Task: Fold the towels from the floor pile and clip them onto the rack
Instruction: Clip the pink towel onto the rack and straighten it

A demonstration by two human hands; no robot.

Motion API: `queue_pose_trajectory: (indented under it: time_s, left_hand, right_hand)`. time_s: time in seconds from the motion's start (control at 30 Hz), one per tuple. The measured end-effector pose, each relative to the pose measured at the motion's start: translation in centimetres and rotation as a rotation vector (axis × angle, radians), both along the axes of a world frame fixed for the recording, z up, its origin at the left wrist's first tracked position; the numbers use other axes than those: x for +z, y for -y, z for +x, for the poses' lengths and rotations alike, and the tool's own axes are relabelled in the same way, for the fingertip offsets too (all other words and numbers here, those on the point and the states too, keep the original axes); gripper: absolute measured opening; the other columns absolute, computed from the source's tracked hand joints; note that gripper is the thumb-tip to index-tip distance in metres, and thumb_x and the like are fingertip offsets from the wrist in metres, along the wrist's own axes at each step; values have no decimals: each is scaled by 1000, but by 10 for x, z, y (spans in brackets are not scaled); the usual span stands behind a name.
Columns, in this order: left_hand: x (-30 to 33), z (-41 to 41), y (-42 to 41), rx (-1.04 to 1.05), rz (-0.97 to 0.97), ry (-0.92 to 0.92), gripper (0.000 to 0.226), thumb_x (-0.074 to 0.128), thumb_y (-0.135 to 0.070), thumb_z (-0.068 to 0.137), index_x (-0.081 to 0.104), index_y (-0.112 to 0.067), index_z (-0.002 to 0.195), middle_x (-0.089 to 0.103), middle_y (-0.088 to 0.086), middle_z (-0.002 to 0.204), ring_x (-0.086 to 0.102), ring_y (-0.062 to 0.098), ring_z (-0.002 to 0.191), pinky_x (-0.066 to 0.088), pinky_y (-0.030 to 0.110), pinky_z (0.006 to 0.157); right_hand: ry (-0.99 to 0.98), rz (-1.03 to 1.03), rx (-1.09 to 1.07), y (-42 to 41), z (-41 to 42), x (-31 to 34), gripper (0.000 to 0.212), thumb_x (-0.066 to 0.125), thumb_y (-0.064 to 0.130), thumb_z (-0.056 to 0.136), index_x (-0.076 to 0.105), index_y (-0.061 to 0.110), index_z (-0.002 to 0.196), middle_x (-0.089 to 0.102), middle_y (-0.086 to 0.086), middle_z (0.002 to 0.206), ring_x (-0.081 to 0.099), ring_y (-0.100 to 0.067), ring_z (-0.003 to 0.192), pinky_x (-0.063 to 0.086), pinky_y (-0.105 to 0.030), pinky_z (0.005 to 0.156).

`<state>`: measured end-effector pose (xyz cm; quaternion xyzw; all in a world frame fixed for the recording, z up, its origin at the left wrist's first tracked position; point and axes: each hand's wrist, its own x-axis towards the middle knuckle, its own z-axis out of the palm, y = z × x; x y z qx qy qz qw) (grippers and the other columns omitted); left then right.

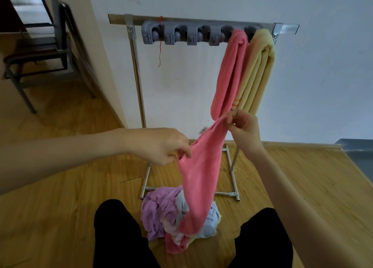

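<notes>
A pink towel [198, 172] hangs between my hands above the floor pile [161, 213] of purple, pale blue and pink cloths. My left hand [161, 146] pinches its upper edge at the left, and my right hand [243, 126] pinches a corner higher up at the right. The towel's lower end trails down onto the pile. Behind stands the metal rack [137, 71] with a grey clip bar [181, 34]. A folded pink towel [230, 71] and a folded yellow towel [258, 71] hang clipped at the bar's right end.
A dark chair [40, 51] stands at the back left beside a wall corner. The rack's base frame [232, 194] lies on the wooden floor just behind the pile. My black-trousered legs [119, 237] flank the pile. A grey object [361, 156] sits at the right edge.
</notes>
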<state>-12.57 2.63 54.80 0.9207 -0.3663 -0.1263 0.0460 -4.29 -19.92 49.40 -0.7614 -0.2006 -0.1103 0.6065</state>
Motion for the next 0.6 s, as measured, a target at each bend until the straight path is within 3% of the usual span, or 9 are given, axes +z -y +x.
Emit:
queue_pose_trajectory:
  time_s: [0.1, 0.2, 0.3, 0.33, 0.4, 0.47, 0.53, 0.6]
  left_hand:
    - [-8, 2, 6, -104, -41, 262, 16, 62, -11, 88, 70, -9, 102, 68, 5, 90, 60, 19, 86, 45, 27, 77]
    - [-13, 2, 10, -233, -113, 560, 6, 66, -13, 87, 68, -8, 86, 62, 7, 86, 57, 22, 79, 53, 36, 67]
    - [-11, 3, 17, -385, -103, 621, 9, 58, -12, 88, 64, -7, 91, 62, 15, 120, 57, 26, 111, 44, 33, 100]
    - [-10, 4, 19, -429, -86, 607, 9, 57, -11, 88, 64, -7, 92, 61, 15, 125, 56, 26, 117, 39, 33, 104]
    - [-9, 7, 22, -461, -96, 591, 8, 61, -7, 87, 64, -7, 95, 66, 13, 116, 62, 25, 109, 40, 38, 107]
    - [-7, 9, 23, -395, -151, 564, 6, 59, -11, 91, 59, -11, 97, 69, 8, 97, 65, 24, 89, 54, 46, 91]
    - [-4, 9, 24, -276, -218, 540, 8, 48, -21, 96, 52, -16, 100, 66, 4, 87, 62, 22, 76, 56, 40, 70]
    - [-2, 10, 27, -168, -298, 546, 20, 40, -28, 98, 55, -16, 101, 65, 1, 85, 61, 18, 67, 55, 34, 60]
  right_hand:
    - [8, -38, 6, 4, 2, 1, 35, 42, -22, 70, 58, 9, 68, 66, -25, 81, 64, -37, 86, 52, -41, 80]
    - [23, -64, -21, 9, 1, 6, 42, 42, -23, 69, 67, 11, 69, 70, -9, 79, 67, -20, 85, 54, -28, 80]
    - [65, -125, -2, 12, -1, 9, 46, 46, -23, 72, 73, 14, 77, 71, 1, 85, 66, -9, 89, 52, -21, 84]
    - [84, -152, 9, 12, -1, 9, 44, 48, -22, 74, 74, 12, 82, 71, 0, 89, 66, -10, 92, 53, -24, 86]
    - [110, -179, 26, 11, -3, 7, 39, 52, -18, 79, 75, 11, 91, 71, -2, 95, 65, -14, 98, 53, -31, 88]
    - [110, -155, 41, 10, -7, 7, 35, 55, -14, 83, 75, 12, 97, 71, -3, 98, 65, -16, 99, 53, -35, 89]
    - [106, -119, 73, 8, -13, 9, 33, 57, -13, 83, 74, 10, 99, 71, -5, 100, 66, -15, 98, 54, -36, 88]
    - [120, -106, 112, 6, -18, 12, 32, 57, -13, 84, 73, 8, 103, 71, -6, 101, 67, -15, 97, 55, -37, 86]
